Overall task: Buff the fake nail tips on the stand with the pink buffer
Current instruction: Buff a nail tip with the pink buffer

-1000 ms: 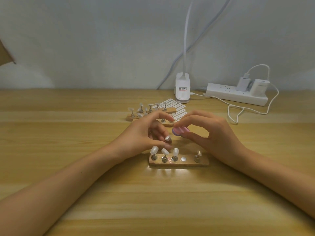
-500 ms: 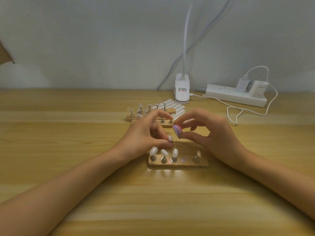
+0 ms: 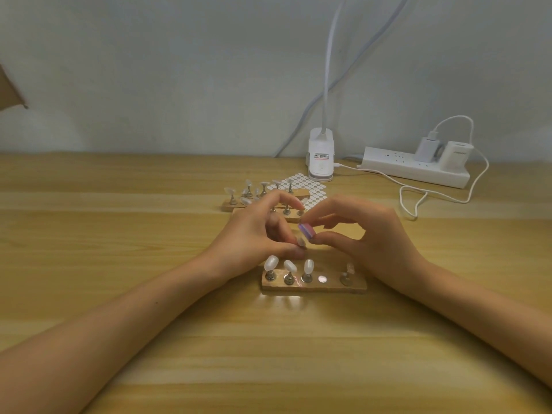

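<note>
Three white nail tips (image 3: 271, 262) upright on pegs of near stand (image 3: 313, 286); one bare metal spot (image 3: 322, 278) beside them, clear tip (image 3: 348, 268) at right end. Just behind, left hand (image 3: 254, 231) pinches loose tip (image 3: 301, 242) between thumb and finger, probably off stand for steadier rubbing. Right hand (image 3: 373, 234) pinches pink buffer (image 3: 307, 230), a small pink-purple block with pale middle layer, tilted down at loose tip; contact unclear. Farther back on counter (image 3: 119, 234): second stand (image 3: 230, 207), sticker sheet (image 3: 313, 194), lamp clip (image 3: 321, 156), power strip (image 3: 418, 170).
</note>
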